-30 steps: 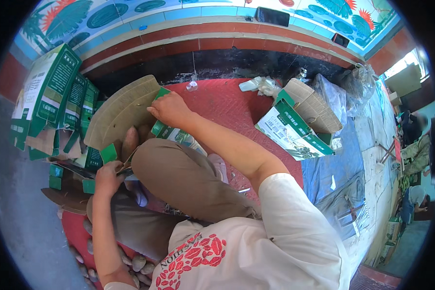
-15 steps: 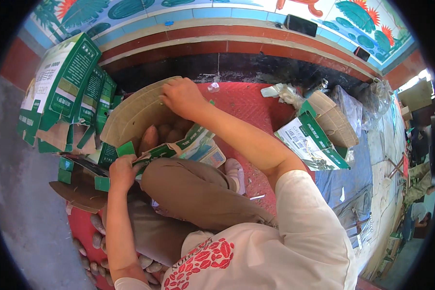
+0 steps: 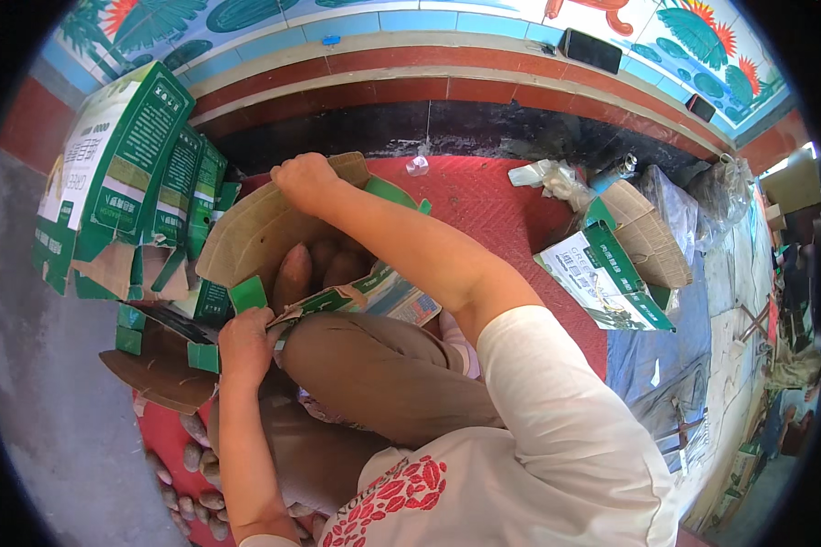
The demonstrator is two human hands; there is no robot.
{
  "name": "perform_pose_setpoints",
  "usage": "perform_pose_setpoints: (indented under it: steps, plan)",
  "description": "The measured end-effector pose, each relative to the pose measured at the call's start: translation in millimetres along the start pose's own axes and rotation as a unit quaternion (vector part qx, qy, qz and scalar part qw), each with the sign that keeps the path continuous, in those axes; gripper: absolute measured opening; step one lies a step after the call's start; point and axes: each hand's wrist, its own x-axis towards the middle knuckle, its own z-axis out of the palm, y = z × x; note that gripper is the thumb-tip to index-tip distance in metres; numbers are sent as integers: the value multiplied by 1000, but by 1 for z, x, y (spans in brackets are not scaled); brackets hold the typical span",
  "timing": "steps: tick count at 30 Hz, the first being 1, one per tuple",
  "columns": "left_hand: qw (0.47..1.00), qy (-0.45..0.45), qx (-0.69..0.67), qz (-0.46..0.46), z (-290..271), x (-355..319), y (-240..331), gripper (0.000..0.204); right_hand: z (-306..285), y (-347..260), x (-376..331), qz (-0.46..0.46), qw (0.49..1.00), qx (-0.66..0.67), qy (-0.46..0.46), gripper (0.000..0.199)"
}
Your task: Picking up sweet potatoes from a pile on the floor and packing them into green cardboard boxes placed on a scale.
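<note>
A green and white cardboard box (image 3: 241, 235) stands open in front of my knees, its brown inside showing. Inside lie a long reddish-brown tuber (image 3: 293, 273), which looks like a sweet potato, and several darker ones partly hidden by the walls and my arm. My right hand (image 3: 306, 185) is closed over the top edge of the far brown flap. Down at the near left corner, my left hand (image 3: 246, 343) grips the box's near edge, beside a small green tab (image 3: 247, 294).
Stacked green and white cartons (image 3: 128, 173) stand at the left. Another open carton (image 3: 602, 273) sits at the right on the red mat (image 3: 483, 205), near clear plastic bags (image 3: 722, 196). Loose tubers (image 3: 192, 456) lie by my left forearm. A dark phone-like slab (image 3: 591, 51) rests on the wall ledge.
My right hand has moved left along the top edge of the far flap. More of that flap's right end and a green side flap now show. My left hand stays at the near corner.
</note>
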Motion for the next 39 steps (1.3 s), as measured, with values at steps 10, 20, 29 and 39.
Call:
perform_pose_setpoints:
  steps: [10, 20, 29, 39]
  plan:
    - [991, 47, 91, 91, 0, -4, 13, 11, -27, 2, -35, 5, 998, -2, -67, 12]
    - [971, 113, 126, 171, -15, 15, 51, 8, -77, 56, -113, 53, 998, 4, -34, 12]
    - [913, 55, 73, 397, -10, 53, 168, 10, -162, 120, -272, 241, 970, -42, -1, 15]
    - [812, -32, -80, 577, 92, 16, 311, 8, -239, 126, -489, 340, 933, -118, -22, 2]
